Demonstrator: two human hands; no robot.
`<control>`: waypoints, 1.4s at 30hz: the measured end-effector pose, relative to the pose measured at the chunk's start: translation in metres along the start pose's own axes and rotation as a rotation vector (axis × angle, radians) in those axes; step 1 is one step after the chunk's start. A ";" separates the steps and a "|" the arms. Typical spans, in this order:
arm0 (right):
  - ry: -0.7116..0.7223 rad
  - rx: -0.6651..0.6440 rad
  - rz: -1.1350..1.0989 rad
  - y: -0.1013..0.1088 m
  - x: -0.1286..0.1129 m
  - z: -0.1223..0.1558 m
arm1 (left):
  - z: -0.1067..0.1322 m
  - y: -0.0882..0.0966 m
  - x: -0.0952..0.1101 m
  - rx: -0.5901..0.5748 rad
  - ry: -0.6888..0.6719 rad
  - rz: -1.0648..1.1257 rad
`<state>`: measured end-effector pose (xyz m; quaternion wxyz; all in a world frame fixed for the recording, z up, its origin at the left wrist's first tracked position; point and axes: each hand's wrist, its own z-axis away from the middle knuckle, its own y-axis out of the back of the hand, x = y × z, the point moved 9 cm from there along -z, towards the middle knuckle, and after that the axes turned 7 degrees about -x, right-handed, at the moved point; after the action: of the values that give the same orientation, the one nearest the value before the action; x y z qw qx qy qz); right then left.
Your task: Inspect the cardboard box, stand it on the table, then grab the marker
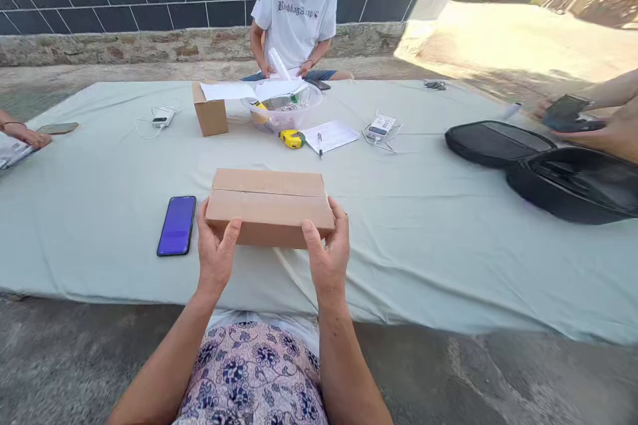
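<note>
A closed brown cardboard box (269, 202) is held between my two hands above the near side of the cloth-covered table (423, 246). My left hand (216, 249) grips its left end, with the thumb on the front face and the fingers around the side. At the right end, my right hand (327, 246) has the same kind of hold. A seam runs along the top of the box. To the left of my left hand lies a phone (176, 226) with a lit blue-purple screen.
Across the table sits a person (299, 20) behind a clear plastic basin (282, 116) of small items. Nearby are a smaller cardboard box (212, 116), a yellow tape measure (292, 139), a paper sheet (339, 135) with a pen, and cabled devices. An open black case (573, 182) stands right.
</note>
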<state>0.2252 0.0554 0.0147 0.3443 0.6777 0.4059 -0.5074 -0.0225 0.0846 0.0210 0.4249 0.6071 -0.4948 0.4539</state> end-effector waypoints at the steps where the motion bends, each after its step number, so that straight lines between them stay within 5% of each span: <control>1: -0.007 -0.009 0.008 0.000 0.005 -0.001 | -0.001 0.001 -0.002 0.029 -0.005 -0.019; 7: 0.009 0.011 0.097 0.003 0.019 -0.002 | 0.001 0.005 -0.003 0.144 -0.101 -0.205; 16: 0.012 -0.054 0.182 -0.007 0.014 0.000 | 0.009 0.003 0.022 0.196 -0.362 -0.523; 28: -0.075 -0.078 0.283 -0.016 0.008 0.003 | 0.013 -0.002 0.020 0.300 -0.319 -0.725; 42: -0.121 -0.048 0.371 -0.024 -0.007 0.010 | 0.018 -0.003 0.022 0.307 -0.372 -0.713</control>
<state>0.1980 0.0553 0.0180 0.4720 0.7006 0.2643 -0.4653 -0.0148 0.0630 0.0383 0.3637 0.8676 -0.2491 0.2299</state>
